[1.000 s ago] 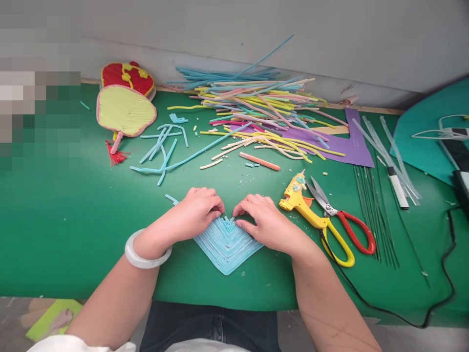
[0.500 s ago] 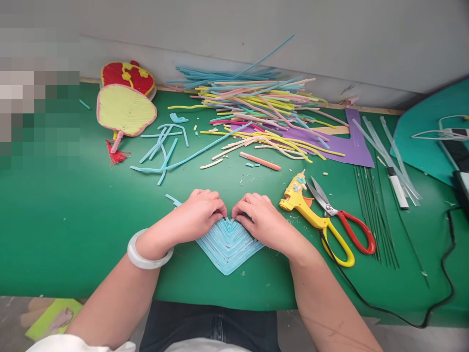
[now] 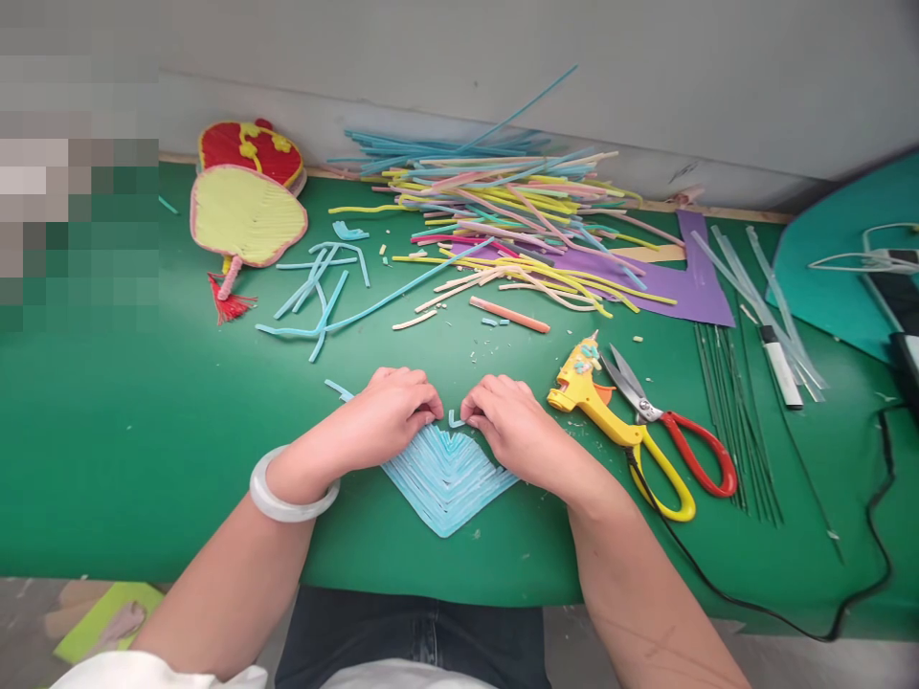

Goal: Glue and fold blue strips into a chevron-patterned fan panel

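Note:
A pointed panel of blue pipe cleaners (image 3: 445, 488), laid in nested V rows, lies flat on the green table with its tip toward me. Just above its upper notch, a short bent piece of blue pipe cleaner (image 3: 455, 420) is pinched at its right end by my right hand (image 3: 513, 421). My left hand (image 3: 394, 411) lies over the panel's upper left edge, fingertips pressed together a little left of the bent piece; whatever they hold is hidden. A loose blue end (image 3: 337, 389) pokes out beyond my left wrist.
A yellow glue gun (image 3: 593, 397) with a black cord and open scissors (image 3: 646, 411) lie to the right. Green wires (image 3: 732, 421) and a white marker (image 3: 781, 368) are farther right. Behind are piled pipe cleaners (image 3: 503, 191), purple sheet (image 3: 707, 287) and fan-shaped pieces (image 3: 248, 215).
My hands have drawn slightly apart and away from the notch. The small bent blue piece now shows between them, just above the panel. The panel has hardly moved.

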{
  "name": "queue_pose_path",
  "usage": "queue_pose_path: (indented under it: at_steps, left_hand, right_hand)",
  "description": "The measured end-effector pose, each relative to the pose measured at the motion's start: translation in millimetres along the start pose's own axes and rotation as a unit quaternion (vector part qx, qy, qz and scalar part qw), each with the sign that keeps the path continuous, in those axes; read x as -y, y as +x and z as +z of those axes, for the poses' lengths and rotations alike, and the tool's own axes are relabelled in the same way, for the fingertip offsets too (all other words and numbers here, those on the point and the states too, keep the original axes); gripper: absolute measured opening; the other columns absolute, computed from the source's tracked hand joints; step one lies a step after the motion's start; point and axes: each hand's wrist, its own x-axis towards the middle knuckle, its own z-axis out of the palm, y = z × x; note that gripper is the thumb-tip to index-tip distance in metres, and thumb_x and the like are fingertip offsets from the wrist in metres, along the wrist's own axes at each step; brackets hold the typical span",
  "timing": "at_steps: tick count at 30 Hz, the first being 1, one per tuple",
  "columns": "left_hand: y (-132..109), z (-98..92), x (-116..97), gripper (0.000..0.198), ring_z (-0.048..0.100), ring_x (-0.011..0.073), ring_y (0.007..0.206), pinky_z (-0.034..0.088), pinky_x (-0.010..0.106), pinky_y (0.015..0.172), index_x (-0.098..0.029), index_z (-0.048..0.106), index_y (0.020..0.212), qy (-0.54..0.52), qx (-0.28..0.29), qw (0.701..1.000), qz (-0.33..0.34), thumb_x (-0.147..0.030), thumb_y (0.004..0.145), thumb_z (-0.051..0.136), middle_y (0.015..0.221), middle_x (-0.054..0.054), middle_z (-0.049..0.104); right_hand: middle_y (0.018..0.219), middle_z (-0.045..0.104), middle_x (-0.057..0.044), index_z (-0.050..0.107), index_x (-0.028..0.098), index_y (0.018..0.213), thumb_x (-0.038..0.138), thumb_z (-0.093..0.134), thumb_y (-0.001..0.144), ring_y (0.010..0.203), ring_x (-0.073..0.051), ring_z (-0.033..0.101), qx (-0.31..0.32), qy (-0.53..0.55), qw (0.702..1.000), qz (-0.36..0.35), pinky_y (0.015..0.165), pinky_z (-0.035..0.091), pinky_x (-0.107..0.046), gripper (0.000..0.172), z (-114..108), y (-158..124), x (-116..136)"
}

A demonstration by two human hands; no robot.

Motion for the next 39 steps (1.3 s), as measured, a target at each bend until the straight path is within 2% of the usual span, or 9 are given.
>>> queue_pose_path:
  at_steps: [5,11,13,18,24,28,32,36,39]
  left_hand:
    - [0.9,2.1,3.6,0.023,0.058,0.0215,0.095,0.042,0.040,0.091,-0.023,0.065,0.095,-0.024,-0.048,0.998,-0.030,-0.018,0.094,0.043,0.096,0.003,0.062]
    - [2.8,0.6,4.2,0.016,0.060,0.0164,0.082,0.050,0.032,0.076,-0.021,0.062,0.096,-0.111,-0.229,0.964,-0.082,-0.020,0.090,0.047,0.101,0.003,0.057]
    - [2.9,-1.5,2.5,0.016,0.060,0.0139,0.075,0.050,0.032,0.074,-0.021,0.060,0.096,-0.128,-0.270,0.950,-0.096,-0.018,0.089,0.047,0.101,0.002,0.057]
    - [2.4,-3.9,-1.5,0.024,0.060,0.0105,0.067,0.051,0.030,0.071,-0.022,0.061,0.101,-0.156,-0.313,0.930,-0.114,-0.012,0.087,0.044,0.103,0.001,0.059]
    - [2.9,-4.0,-1.9,0.027,0.058,0.0105,0.067,0.051,0.029,0.070,-0.021,0.062,0.104,-0.167,-0.321,0.926,-0.107,-0.011,0.086,0.045,0.100,0.001,0.061]
    - [3.7,-3.0,-5.3,0.020,0.062,0.0148,0.087,0.051,0.032,0.087,-0.021,0.065,0.107,-0.170,-0.292,0.939,-0.057,-0.022,0.090,0.055,0.103,0.003,0.063]
    - [5.2,0.3,-12.4,0.028,0.062,0.0178,0.101,0.050,0.032,0.094,-0.022,0.068,0.113,-0.213,-0.244,0.946,-0.024,-0.036,0.089,0.064,0.106,0.004,0.065]
    - [5.8,2.1,-16.4,0.020,0.063,0.0185,0.096,0.050,0.033,0.090,-0.023,0.072,0.100,-0.228,-0.200,0.953,-0.023,-0.037,0.089,0.064,0.098,0.003,0.067]
    - [5.7,1.8,-16.9,0.017,0.062,0.0185,0.090,0.051,0.034,0.086,-0.022,0.070,0.088,-0.231,-0.189,0.954,-0.026,-0.037,0.090,0.061,0.091,0.002,0.066]
  right_hand:
    - [0.093,0.059,-0.004,0.055,0.021,0.089,0.008,0.046,0.096,0.090,-0.021,0.050,-0.056,-0.022,0.998,0.034,0.079,0.034,-0.033,0.017,0.1,1.3,-4.8]
    - [0.094,0.060,-0.005,0.055,0.022,0.089,0.010,0.048,0.095,0.090,-0.023,0.052,-0.115,-0.040,0.989,0.081,0.079,0.035,-0.035,0.015,-0.8,3.2,-7.6]
    - [0.094,0.061,-0.005,0.056,0.022,0.089,0.011,0.048,0.094,0.091,-0.024,0.053,-0.129,-0.047,0.986,0.094,0.078,0.036,-0.036,0.014,-0.8,3.6,-8.6]
    - [0.093,0.061,-0.007,0.056,0.023,0.089,0.016,0.046,0.094,0.092,-0.027,0.054,-0.162,-0.047,0.977,0.129,0.080,0.038,-0.040,0.013,-0.5,4.7,-13.0]
    - [0.093,0.061,-0.008,0.054,0.024,0.090,0.017,0.046,0.092,0.092,-0.027,0.056,-0.215,-0.009,0.965,0.150,0.084,0.042,-0.043,0.011,-3.1,5.6,-15.6]
    - [0.095,0.062,-0.006,0.054,0.024,0.091,0.018,0.046,0.094,0.096,-0.025,0.057,-0.204,0.078,0.971,0.101,0.086,0.043,-0.040,0.010,-7.2,4.7,-5.2]
    - [0.097,0.061,-0.004,0.054,0.024,0.093,0.018,0.045,0.096,0.097,-0.022,0.057,-0.174,0.131,0.975,0.050,0.087,0.044,-0.038,0.011,-8.5,3.3,6.1]
    - [0.096,0.061,-0.004,0.053,0.024,0.094,0.016,0.045,0.096,0.096,-0.021,0.057,-0.150,0.131,0.980,0.014,0.088,0.044,-0.039,0.012,-7.2,3.0,9.5]
    - [0.098,0.062,-0.004,0.054,0.024,0.094,0.016,0.045,0.097,0.096,-0.021,0.057,-0.147,0.128,0.981,0.007,0.089,0.044,-0.039,0.013,-6.4,3.0,9.6]
